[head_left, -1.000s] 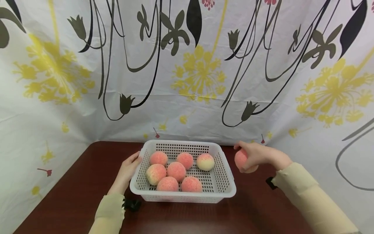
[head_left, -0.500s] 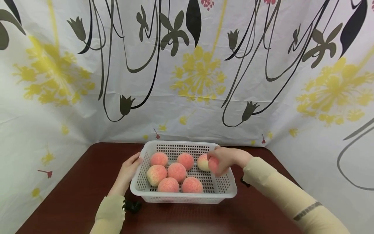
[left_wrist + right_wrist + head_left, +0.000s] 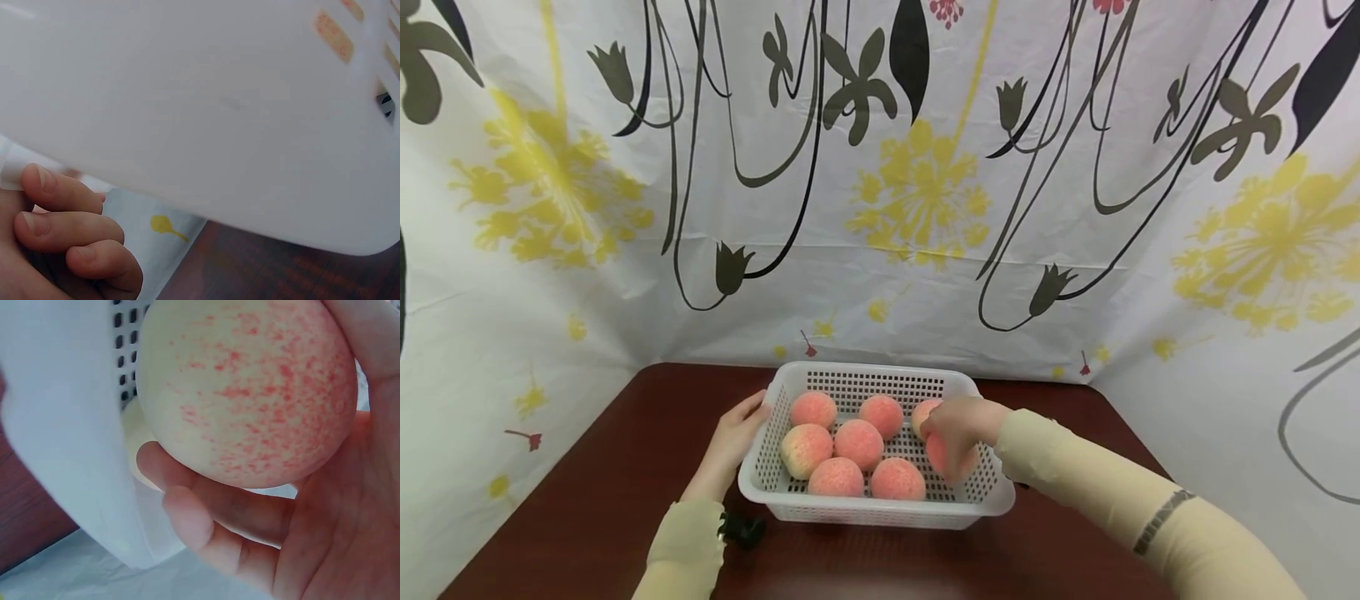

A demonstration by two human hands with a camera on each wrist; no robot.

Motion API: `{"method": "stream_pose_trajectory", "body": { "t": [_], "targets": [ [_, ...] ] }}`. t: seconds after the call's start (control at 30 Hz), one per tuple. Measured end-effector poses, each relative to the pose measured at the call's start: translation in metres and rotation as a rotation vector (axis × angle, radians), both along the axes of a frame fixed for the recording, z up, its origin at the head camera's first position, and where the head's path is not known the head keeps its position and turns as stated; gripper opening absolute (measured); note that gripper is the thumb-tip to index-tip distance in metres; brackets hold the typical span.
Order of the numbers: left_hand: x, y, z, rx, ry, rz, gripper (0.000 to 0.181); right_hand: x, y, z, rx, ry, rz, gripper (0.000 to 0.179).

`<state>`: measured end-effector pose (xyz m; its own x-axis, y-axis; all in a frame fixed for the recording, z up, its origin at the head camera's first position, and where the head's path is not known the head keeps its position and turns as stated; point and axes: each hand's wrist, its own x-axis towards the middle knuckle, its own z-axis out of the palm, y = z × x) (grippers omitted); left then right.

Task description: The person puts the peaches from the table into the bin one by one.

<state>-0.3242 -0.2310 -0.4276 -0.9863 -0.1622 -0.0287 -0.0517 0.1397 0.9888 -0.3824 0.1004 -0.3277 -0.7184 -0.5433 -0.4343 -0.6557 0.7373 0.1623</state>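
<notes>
A white perforated plastic basket (image 3: 880, 513) holds several pink-and-cream peaches (image 3: 859, 445). My right hand (image 3: 964, 423) is inside its right end, fingers and thumb around a peach (image 3: 942, 457). Close up in the right wrist view, that peach (image 3: 250, 394) shows red speckles on pale skin, with the basket wall (image 3: 69, 425) beside it and part of another peach (image 3: 132, 434) behind. At the basket's left side, my left hand (image 3: 733, 435) grips the rim. Its curled fingers (image 3: 81, 228) show below the blurred basket wall (image 3: 175, 112) in the left wrist view.
The basket stands on a dark red-brown table (image 3: 602, 492). A white curtain (image 3: 820, 325) printed with flowers hangs close behind the table and along both sides. A small black device (image 3: 743, 530) sits at my left wrist.
My right hand has carried the peach from right of the basket leftward over the rim and down into its right end. My left hand has stayed at the left rim.
</notes>
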Motion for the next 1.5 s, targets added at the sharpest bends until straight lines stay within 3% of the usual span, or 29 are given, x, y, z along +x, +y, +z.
{"method": "stream_pose_trajectory", "body": {
  "t": [0.33,0.47,0.73,1.07,1.3,1.5],
  "targets": [
    [0.001,0.005,-0.001,0.001,0.002,0.007,0.057,0.011,0.000,-0.008,0.083,-0.079,-0.056,0.043],
    [0.000,0.007,-0.001,-0.005,0.002,0.010,0.057,0.015,0.002,-0.006,0.091,-0.096,-0.029,0.037],
    [-0.002,0.007,0.002,-0.001,0.008,0.013,0.057,0.013,0.003,-0.010,0.099,-0.142,0.010,0.042],
    [0.001,0.003,-0.001,-0.003,0.001,0.023,0.057,0.002,0.002,-0.019,0.078,-0.174,0.006,0.042],
    [0.001,0.003,-0.003,-0.007,0.001,0.029,0.056,0.002,0.005,-0.022,0.029,-0.203,-0.022,0.049],
    [0.000,0.002,0.000,-0.008,-0.006,0.025,0.056,0.001,0.010,-0.028,-0.047,-0.201,0.045,0.050]
  ]
}}
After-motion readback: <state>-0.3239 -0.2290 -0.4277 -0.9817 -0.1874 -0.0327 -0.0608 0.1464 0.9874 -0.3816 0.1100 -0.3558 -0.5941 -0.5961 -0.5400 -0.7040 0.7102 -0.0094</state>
